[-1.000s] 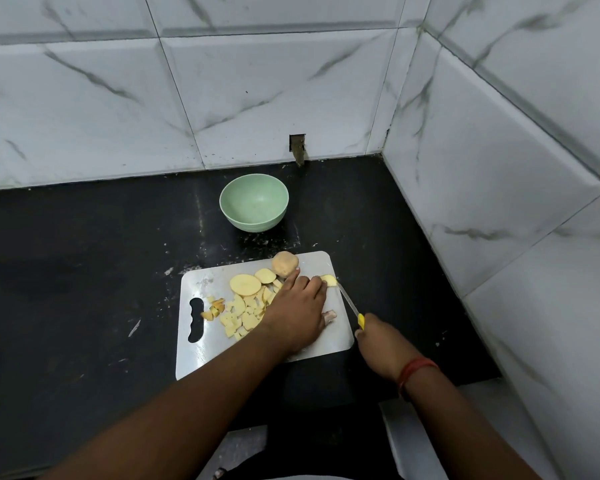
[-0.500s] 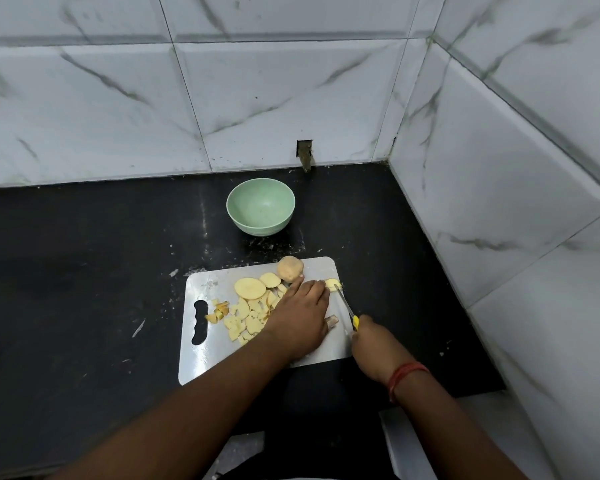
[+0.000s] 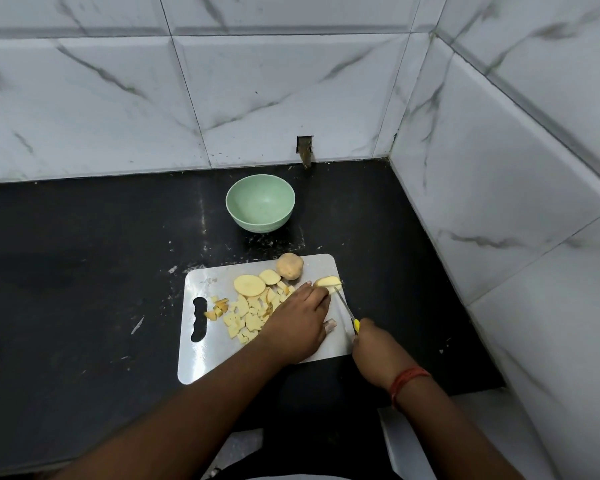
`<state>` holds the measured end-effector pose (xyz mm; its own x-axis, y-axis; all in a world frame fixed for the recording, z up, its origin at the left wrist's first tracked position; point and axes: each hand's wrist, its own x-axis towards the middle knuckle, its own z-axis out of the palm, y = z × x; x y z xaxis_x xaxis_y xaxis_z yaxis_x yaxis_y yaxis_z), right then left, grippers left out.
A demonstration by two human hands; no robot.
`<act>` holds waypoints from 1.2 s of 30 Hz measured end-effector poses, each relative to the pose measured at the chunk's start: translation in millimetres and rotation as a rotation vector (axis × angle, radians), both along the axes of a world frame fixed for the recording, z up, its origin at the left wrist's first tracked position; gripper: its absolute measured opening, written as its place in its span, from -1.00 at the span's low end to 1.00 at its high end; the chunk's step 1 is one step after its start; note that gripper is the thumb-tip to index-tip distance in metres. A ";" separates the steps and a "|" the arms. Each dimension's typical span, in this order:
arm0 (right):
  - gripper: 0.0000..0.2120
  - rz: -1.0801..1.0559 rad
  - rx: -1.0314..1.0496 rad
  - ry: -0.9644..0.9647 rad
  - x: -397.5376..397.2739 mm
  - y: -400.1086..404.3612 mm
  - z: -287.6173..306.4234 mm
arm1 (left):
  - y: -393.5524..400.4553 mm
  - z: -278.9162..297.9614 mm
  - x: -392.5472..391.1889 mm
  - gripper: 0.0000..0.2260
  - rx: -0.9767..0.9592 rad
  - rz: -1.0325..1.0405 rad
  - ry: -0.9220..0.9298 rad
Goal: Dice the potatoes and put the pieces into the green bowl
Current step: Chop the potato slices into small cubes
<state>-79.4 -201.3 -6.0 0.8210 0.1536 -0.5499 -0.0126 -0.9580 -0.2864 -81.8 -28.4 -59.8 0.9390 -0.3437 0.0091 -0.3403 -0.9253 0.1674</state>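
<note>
1. Here, a steel cutting board (image 3: 201, 355) lies on the black counter (image 3: 66, 289), its handle slot toward the left.
2. The left hand (image 3: 297, 323) lies palm down on the board, fingers stretched forward; their tips press a potato slice (image 3: 328, 282) near the board's far right corner. Its grip is flat and holds nothing closed.
3. The right hand (image 3: 374, 348) has its grip wrapped around the yellow handle of a knife (image 3: 345, 308); the thin blade points away from the person toward the slice, just right of the left fingers.
4. A whole unpeeled potato (image 3: 290, 266) sits at the board's far edge, beside two round slices (image 3: 250, 285).
5. A heap of diced potato pieces (image 3: 246, 315) lies mid-board, partly under the left hand.
6. The green bowl (image 3: 260, 223) stands on the counter beyond the board, apart from it, with no pieces visible inside.
7. A red thread bracelet (image 3: 407, 377) circles the right wrist.
</note>
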 end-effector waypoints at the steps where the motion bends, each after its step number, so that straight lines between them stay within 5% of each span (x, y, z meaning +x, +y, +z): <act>1: -0.77 0.001 -0.001 0.002 0.4 0.9 0.6 | 1.9 -1.8 0.7 -0.44 -0.001 -0.014 -0.003; 9: -0.76 -0.022 -0.017 0.047 1.4 3.8 -6.4 | 10.1 -9.9 7.7 -0.49 -0.001 -0.067 -0.023; 14: -0.96 -0.010 0.029 0.042 -21.7 -16.3 -9.9 | 8.0 -8.9 5.6 -0.48 0.005 -0.066 -0.046; 29: -0.75 -0.005 0.004 0.034 -2.0 8.6 -7.6 | 16.2 -12.4 -3.9 -0.46 0.034 -0.031 -0.122; 36: -0.91 0.009 0.032 0.027 -23.8 -11.1 -10.0 | 15.6 -12.2 -6.7 -0.45 0.051 -0.012 -0.141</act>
